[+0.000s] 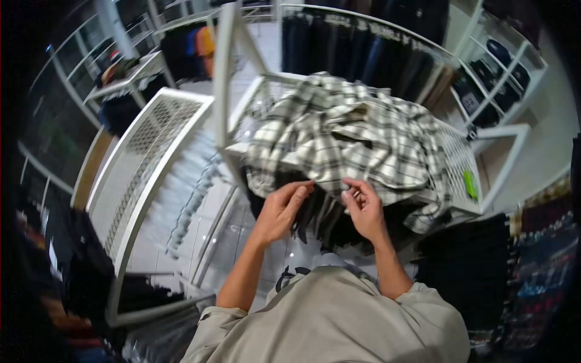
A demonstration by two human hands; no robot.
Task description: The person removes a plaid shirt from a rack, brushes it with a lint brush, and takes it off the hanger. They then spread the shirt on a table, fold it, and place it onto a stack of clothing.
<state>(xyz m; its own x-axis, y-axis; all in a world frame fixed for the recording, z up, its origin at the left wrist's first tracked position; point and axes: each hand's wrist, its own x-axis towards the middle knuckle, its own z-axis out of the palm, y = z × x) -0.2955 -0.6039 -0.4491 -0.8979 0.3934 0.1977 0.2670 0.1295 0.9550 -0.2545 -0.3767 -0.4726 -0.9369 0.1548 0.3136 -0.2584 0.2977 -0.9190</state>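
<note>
A black-and-white plaid shirt (387, 136) lies rumpled over the white mesh-topped rack in front of me, with a sleeve hanging off its right front side. At the shirt's near edge, my left hand (281, 210) is closed, its fingertips and thumb drawn together. To its right, my right hand (366, 210) pinches with thumb and index finger against the plaid fabric. A small grey spot shows between those fingertips. What either pinch holds is too small to tell. The two hands are a short gap apart.
A bright green item (470, 185) rests on the right end of the rack's mesh top (454, 142). Another white mesh rack (163, 121) stands at left. Dark garments (466, 266) hang at lower right. Trousers (357, 57) hang behind, beside shelves (502, 75) of folded clothes.
</note>
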